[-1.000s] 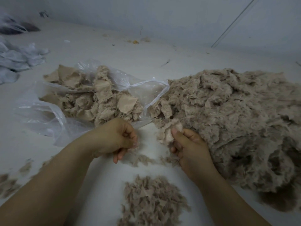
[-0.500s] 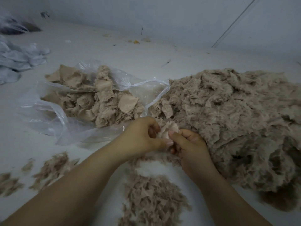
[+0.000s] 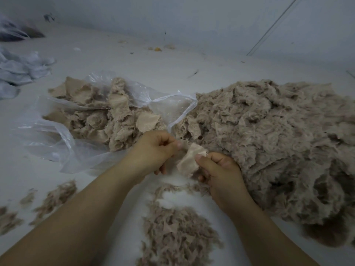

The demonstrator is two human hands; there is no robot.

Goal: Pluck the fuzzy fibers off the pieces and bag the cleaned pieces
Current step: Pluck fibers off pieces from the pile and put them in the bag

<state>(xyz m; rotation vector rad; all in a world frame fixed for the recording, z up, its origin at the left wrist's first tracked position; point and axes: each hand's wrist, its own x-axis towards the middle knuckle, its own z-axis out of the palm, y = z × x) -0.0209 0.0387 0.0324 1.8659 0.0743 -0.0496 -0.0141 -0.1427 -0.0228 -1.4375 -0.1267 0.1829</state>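
crumpled white fabric (image 3: 21, 68) far left; dark bundle (image 3: 17, 32) top-left | yellow scrap (image 3: 158, 49) by wall

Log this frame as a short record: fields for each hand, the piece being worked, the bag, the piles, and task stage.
left hand: left hand pinches fuzzy fibers at the piece's upper edge
right hand: right hand holds the piece, thumb on top
piece: beige fabric piece, held between both hands above the surface
bag: clear plastic bag, open, lying left, partly filled with pieces
unprocessed pile: large fuzzy pile, right
plucked fibers: fiber heap below the hands; smaller tufts at left
stage: plucking; this piece not yet bagged
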